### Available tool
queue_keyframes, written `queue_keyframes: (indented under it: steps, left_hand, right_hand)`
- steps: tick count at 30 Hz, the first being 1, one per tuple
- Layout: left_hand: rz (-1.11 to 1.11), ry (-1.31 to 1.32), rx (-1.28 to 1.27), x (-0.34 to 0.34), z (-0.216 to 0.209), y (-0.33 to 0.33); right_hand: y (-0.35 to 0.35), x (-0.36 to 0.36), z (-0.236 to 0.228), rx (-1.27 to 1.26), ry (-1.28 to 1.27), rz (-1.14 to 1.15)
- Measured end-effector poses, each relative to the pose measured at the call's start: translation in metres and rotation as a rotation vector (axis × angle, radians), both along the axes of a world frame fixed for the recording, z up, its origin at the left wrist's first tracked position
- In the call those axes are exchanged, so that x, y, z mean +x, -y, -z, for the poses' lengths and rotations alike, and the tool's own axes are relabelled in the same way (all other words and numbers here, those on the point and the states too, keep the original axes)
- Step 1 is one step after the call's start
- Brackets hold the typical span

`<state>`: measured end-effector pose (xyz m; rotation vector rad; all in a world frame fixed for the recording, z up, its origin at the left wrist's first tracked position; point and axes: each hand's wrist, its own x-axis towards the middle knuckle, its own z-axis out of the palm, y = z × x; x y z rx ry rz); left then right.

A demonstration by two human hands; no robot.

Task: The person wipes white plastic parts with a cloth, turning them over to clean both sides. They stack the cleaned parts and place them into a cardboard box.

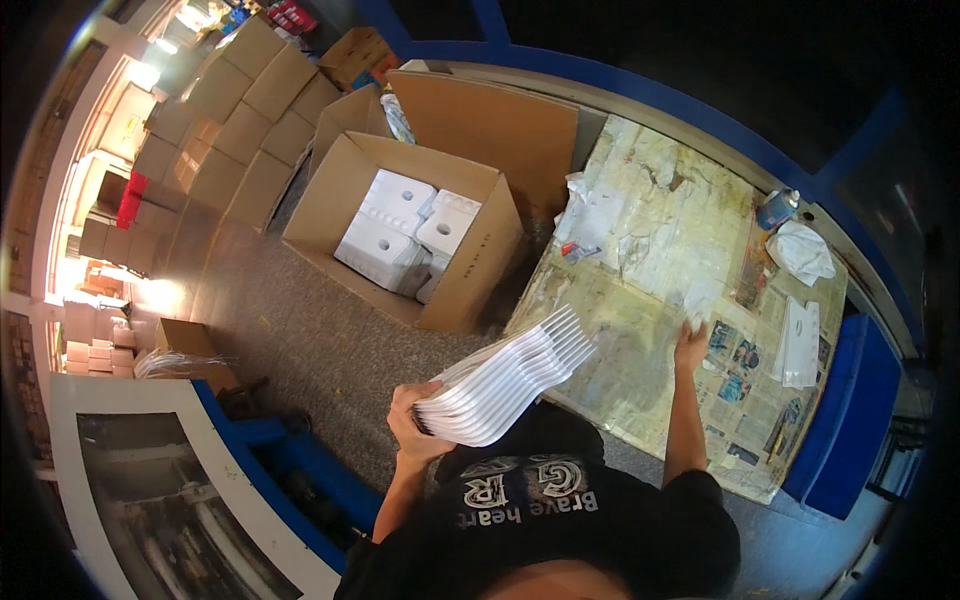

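My left hand [410,425] grips one end of a stack of white moulded plastic panels [505,385]. The panels lie nested together, with their edges fanned toward the table, and are held up in front of my body. Over the worktable [640,300], my right hand [690,347] reaches out with its fingers drawn together. A whitish blur lies just beyond those fingertips; whether the hand holds it cannot be told. To the left of the table stands an open cardboard box [465,265] with several white plastic pieces [385,250] stacked inside, some with a round hole.
Newspaper and stained sheets cover the tabletop. At its right lie flat white parts [799,343], a white cloth [802,252] and a blue can [778,208]. A blue bin [850,415] stands beyond the right edge. Stacked cartons [240,110] and a blue-and-white machine [190,480] are at left.
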<state>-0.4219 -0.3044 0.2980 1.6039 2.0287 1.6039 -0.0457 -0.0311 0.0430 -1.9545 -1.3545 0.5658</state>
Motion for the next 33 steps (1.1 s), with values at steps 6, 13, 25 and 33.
queue_keyframes:
  steps: [6,13,25,33]
  left_hand:
    - [0.024,-0.261,-0.002,0.003,-0.009,-0.006]
    - [0.119,-0.333,0.049,0.004,-0.016,-0.012]
    - [0.170,-0.324,0.013,-0.002,-0.008,-0.014]
    - [0.194,-0.250,-0.074,-0.003,-0.005,-0.018]
  right_hand:
    - [0.079,-0.119,-0.268,0.676,-0.153,-0.630]
    - [0.101,-0.157,-0.349,0.760,0.008,-1.044]
    - [0.126,-0.152,-0.363,0.497,-0.274,-1.075]
    - [0.105,-0.147,-0.338,0.403,-0.439,-1.149]
